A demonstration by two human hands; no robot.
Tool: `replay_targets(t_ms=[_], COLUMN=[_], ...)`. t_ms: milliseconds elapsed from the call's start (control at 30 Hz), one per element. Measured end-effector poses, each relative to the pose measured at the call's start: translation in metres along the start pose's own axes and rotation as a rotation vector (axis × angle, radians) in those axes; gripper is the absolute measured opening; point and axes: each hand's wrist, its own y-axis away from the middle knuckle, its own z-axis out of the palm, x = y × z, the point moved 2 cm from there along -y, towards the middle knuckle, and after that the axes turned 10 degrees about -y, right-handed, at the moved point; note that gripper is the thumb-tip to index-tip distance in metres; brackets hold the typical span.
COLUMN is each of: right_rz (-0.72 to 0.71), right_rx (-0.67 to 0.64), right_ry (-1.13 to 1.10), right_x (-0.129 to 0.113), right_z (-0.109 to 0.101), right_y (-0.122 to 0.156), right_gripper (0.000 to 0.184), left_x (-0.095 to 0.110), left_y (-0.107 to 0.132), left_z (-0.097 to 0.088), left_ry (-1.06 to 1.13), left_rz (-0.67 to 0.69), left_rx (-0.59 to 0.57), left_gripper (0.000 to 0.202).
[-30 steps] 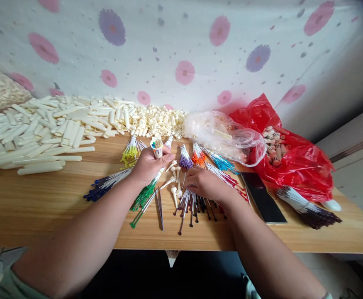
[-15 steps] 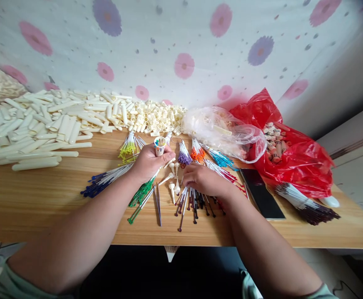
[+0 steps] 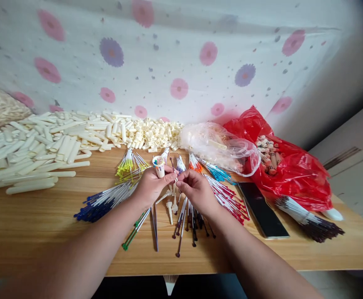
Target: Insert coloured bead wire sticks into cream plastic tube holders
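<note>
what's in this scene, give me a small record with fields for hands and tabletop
left hand: grips a white cylinder, colored bits at its top
right hand: pinches a thin stick close to the cylinder
near front: tweezers, purple- and black-tipped sticks
left side: pile of cream tubes, blue-tipped sticks
right side: red bag, black flat object
surface: wood-grain table

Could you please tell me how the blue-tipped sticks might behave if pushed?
The blue-tipped sticks look light, being thin, and probably fairly stiff, since they lie straight. Fanned out on the table, they might scatter.
</note>
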Motion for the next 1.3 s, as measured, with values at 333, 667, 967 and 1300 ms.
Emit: replay_targets(t_ms=[333, 667, 967, 1300], right_rz=[-0.215, -0.281, -0.85, -0.866], right_rx=[-0.017, -0.067, 0.248, -0.009], right_ry=[0.164, 0.455, 0.252, 0.573], right_x=[-0.027, -0.05, -0.11, -0.126], right_z=[-0.012, -0.009, -0.018, 0.005], right_y=[-0.012, -0.021, 0.04, 0.05], right_gripper=[0.018, 0.005, 0.012, 0.025], left_x=[0.012, 0.01, 0.007, 0.016], left_y=[0.002, -0.001, -0.005, -0.005], left_z=[-0.004, -0.011, -0.015, -0.009], left_ry=[0.279, -0.162, -0.426, -0.438], left_rz=[-0.102, 0.071, 0.414, 0.403], left_rx=[-0.172, -0.146, 0.042, -0.038], left_gripper=[0.015, 0.017, 0.008, 0.016])
